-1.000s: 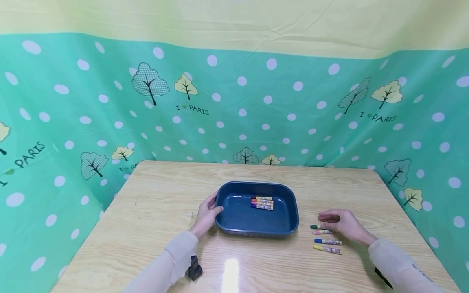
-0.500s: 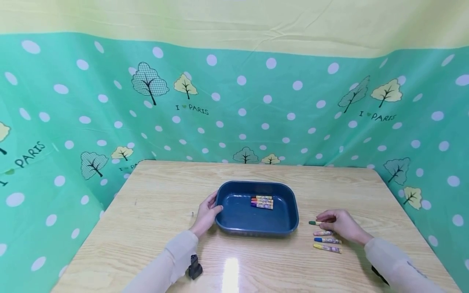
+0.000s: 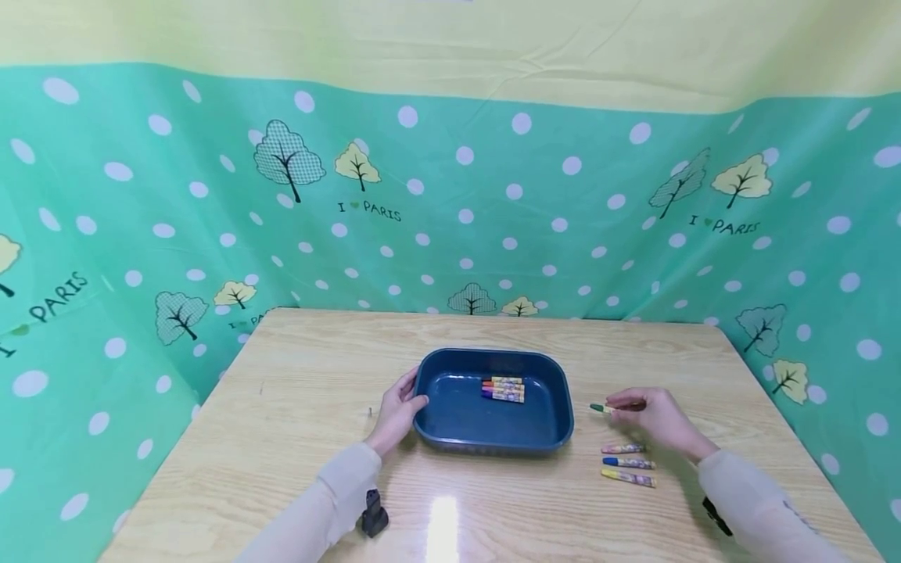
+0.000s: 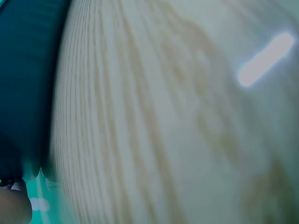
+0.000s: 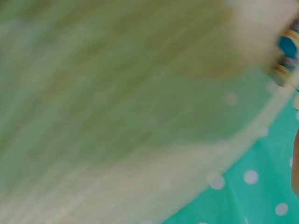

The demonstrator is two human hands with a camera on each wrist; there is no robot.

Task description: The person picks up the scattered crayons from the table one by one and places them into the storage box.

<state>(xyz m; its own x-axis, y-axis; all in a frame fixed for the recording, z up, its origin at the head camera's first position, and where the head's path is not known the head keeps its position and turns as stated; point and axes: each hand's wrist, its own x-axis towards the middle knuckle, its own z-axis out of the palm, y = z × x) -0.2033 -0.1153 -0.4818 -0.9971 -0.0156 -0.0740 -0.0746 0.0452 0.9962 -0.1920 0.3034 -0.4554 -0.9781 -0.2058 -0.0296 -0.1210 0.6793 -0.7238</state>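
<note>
A dark blue rectangular tub [image 3: 493,446] stands on the wooden table. My left hand [image 3: 396,412] grips its left rim, thumb inside, fingers along the outer wall. Several crayons [image 3: 504,389] lie side by side on the tub's floor. To the right of the tub, my right hand [image 3: 658,418] pinches a green crayon [image 3: 601,408] between thumb and fingers, its dark tip pointing left. Below that hand lie a pink crayon [image 3: 623,449], a blue crayon [image 3: 629,463] and a yellow crayon [image 3: 629,478]. The right wrist view is blurred and shows little of the hand.
The light wooden table [image 3: 310,360] runs back to a green dotted curtain [image 3: 436,195]. A small dark mark [image 3: 370,412] shows on the table left of the tub. Black wrist devices, such as the left one [image 3: 375,516], sit under both sleeves.
My right hand has taken the green crayon from its spot above the pink one and moved it away from me. My left hand and the tub have stayed put.
</note>
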